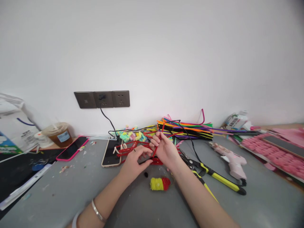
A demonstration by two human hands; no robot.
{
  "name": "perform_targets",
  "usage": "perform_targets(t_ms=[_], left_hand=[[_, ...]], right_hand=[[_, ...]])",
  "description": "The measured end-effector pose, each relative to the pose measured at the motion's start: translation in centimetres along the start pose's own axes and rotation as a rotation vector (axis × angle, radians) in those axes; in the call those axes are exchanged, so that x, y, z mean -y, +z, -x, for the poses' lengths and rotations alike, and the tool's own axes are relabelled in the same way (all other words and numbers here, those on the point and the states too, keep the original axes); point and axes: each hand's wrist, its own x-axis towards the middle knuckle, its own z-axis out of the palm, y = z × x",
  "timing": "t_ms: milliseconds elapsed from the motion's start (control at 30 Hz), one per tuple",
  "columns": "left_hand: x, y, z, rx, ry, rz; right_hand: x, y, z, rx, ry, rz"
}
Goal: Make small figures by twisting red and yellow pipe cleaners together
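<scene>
My right hand point(166, 150) is closed, thumb and fingers pinching a red pipe cleaner point(163, 127) that sticks up above the fingertips and runs down below them. My left hand point(138, 158) is just left of it, with thumb and index finger apart near the lower end of that stem; whether a fingertip touches it I cannot tell. More red pipe cleaners point(128, 148) lie behind and under both hands. In front of the hands is a small yellow and red fuzzy roll point(159, 184), lying on its side, with a small black piece point(146, 174) close by.
A phone point(111, 153) lies left of my hands, a pink-cased phone point(73, 148) and a drink cup point(59, 135) farther left. Bundled colored pipe cleaners point(185, 130) lie against the wall. Yellow-black pliers point(219, 178), a pink glue gun point(231, 161) and a pink keyboard point(273, 152) are to the right.
</scene>
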Motion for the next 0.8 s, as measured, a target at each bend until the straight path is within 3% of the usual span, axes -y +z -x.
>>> perform_targets(t_ms=[133, 267, 400, 533, 800], left_hand=[[-0.11, 0.04, 0.08, -0.002, 0.05, -0.036], [0.17, -0.06, 0.04, -0.092, 0.032, 0.02], [0.3, -0.37, -0.23, -0.209, -0.021, 0.12], [0.19, -0.74, -0.59, -0.294, -0.025, 0.171], [0.4, -0.85, -0.41, -0.189, 0.035, 0.113]], right_hand=[[-0.28, 0.44, 0.3, 0.004, 0.017, 0.022], [-0.24, 0.55, 0.47, -0.011, 0.048, 0.052], [-0.44, 0.13, 0.56, -0.005, 0.007, 0.297], [-0.73, -0.13, 0.76, 0.037, 0.073, 0.459], [-0.68, -0.02, 0.76, 0.078, 0.069, 0.474]])
